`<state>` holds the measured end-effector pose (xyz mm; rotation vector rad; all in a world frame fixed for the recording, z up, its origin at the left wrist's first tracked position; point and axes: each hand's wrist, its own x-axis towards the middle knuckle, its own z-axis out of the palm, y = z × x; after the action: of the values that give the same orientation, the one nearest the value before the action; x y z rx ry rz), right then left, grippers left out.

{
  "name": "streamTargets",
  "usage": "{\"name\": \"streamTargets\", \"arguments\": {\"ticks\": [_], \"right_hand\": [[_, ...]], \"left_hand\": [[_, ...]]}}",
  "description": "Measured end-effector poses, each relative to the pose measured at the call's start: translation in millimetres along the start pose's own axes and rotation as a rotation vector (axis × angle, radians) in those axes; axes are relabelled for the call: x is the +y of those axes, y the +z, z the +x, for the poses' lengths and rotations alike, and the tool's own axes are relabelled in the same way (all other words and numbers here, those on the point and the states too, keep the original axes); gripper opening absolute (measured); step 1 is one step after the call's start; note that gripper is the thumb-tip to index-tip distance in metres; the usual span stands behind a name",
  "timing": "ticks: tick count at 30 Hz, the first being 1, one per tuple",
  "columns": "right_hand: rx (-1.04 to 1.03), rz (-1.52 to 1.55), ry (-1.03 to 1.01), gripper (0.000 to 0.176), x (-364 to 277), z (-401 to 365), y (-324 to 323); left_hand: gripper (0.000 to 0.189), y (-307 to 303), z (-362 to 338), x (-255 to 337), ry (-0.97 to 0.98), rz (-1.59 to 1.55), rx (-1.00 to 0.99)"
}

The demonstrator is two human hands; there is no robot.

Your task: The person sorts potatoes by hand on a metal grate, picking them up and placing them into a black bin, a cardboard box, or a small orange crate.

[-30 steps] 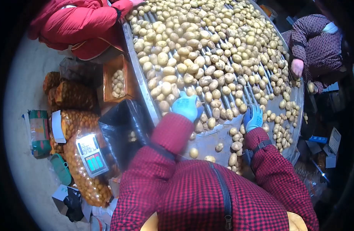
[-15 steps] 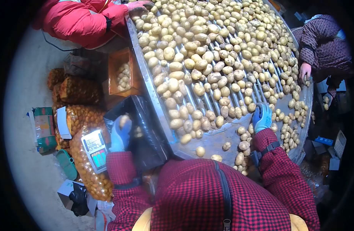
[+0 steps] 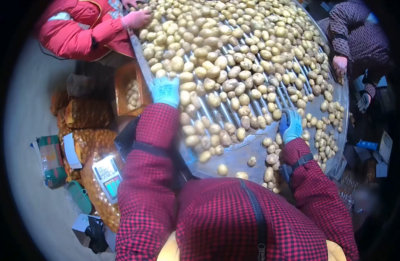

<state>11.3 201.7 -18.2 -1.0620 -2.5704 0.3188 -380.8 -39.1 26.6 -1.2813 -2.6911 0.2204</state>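
Many potatoes [image 3: 234,85] lie on a metal table with rollers [image 3: 228,114]. My left hand [image 3: 166,92], in a light blue glove, rests at the table's left edge against the potatoes; its fingertips point away from me, and what they hold, if anything, is hidden. My right hand [image 3: 290,125], gloved in the same blue, is on the potatoes near the front of the rollers. Its fingers curve to the left, and I cannot make out anything in them. Several loose potatoes [image 3: 269,174] lie on the flat metal below it.
A co-worker in a red jacket [image 3: 74,37] reaches in at the upper left; another in a dark patterned jacket [image 3: 360,37] stands at the right. An orange crate [image 3: 120,93], filled net bags [image 3: 89,112], a digital scale [image 3: 107,176] and a dark bag [image 3: 127,139] are left of the table.
My left hand has gone from above the black bag, where it held a potato, up to the table's left edge. My right hand has barely moved. The co-workers' hands have shifted.
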Motion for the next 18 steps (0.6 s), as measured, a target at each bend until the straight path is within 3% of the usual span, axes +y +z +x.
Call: {"name": "streamTargets", "arguments": {"ticks": [4, 7, 10, 11, 16, 17, 18], "right_hand": [[0.025, -0.010, -0.059, 0.023, 11.1, -1.0, 2.9], [0.017, 0.690, 0.379, 0.027, 28.5, -2.4, 18.4], [0.128, 0.968, 0.488, 0.028, -14.4, 7.9, -18.3], [0.081, 1.140, 0.544, 0.028, -36.0, 11.5, -33.7], [-0.407, 1.249, 0.463, 0.026, -103.4, 19.8, -49.9], [-0.357, 0.996, 0.023, 0.024, -111.9, 18.2, -51.4], [-0.438, 0.987, -0.010, 0.026, -120.4, 13.0, -51.1]], "left_hand": [[0.026, -8.1, -11.1, 6.8, 0.022, -0.056, -0.062], [0.031, -26.7, -26.2, 2.1, 0.054, -0.163, -0.070], [0.038, -27.3, -31.0, 0.2, 0.043, -0.167, -0.173], [0.040, -21.6, -30.6, 2.2, 0.014, -0.152, -0.180], [0.047, -8.3, -19.7, 8.4, -0.101, -0.148, -0.261], [0.045, -5.2, -21.1, 2.9, -0.167, -0.345, -0.243], [0.044, 0.1, -22.3, -9.7, -0.234, -0.541, -0.221]]}}
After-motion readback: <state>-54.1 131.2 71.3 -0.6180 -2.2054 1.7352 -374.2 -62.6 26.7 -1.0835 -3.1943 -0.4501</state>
